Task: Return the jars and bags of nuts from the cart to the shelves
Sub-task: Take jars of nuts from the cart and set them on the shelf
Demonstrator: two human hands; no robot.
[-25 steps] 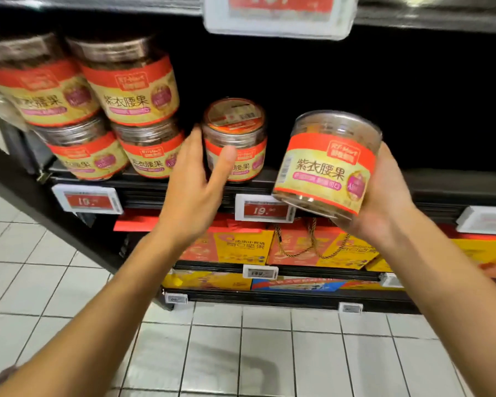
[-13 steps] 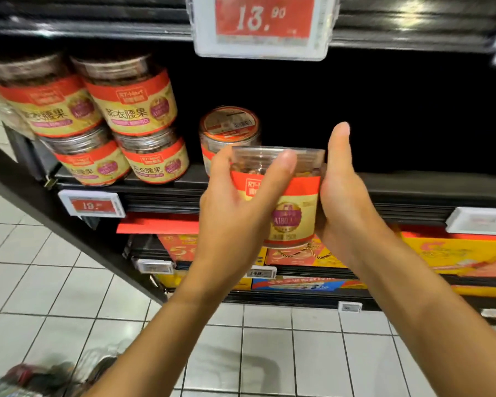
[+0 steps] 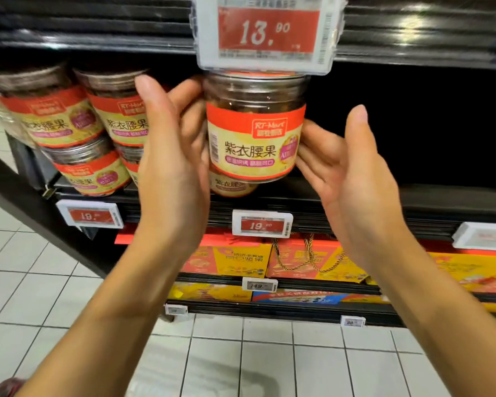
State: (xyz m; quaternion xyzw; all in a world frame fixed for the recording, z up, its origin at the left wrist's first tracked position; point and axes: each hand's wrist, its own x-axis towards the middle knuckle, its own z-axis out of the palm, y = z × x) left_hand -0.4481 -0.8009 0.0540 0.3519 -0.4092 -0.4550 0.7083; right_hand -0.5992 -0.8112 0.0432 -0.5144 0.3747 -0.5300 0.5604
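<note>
A clear jar of nuts (image 3: 255,133) with a red and yellow label stands upright on top of another, same-labelled jar (image 3: 232,186) on the dark shelf (image 3: 413,207). My left hand (image 3: 172,156) presses its fingers against the upper jar's left side, thumb raised and free. On the jar's right side, the fingertips of my right hand (image 3: 347,173) touch the label, palm turned open. The lower jar is mostly hidden by the upper one and my left hand.
Stacks of the same jars (image 3: 69,124) fill the shelf's left end. A large 13.90 price tag (image 3: 267,32) hangs just above the jar's lid. The shelf's right part is dark. Gift boxes (image 3: 241,259) sit on lower shelves above white floor tiles.
The jar went from my right hand alone to between both hands, then up and back onto the single jar on the shelf. My right hand's grip has loosened to fingertips.
</note>
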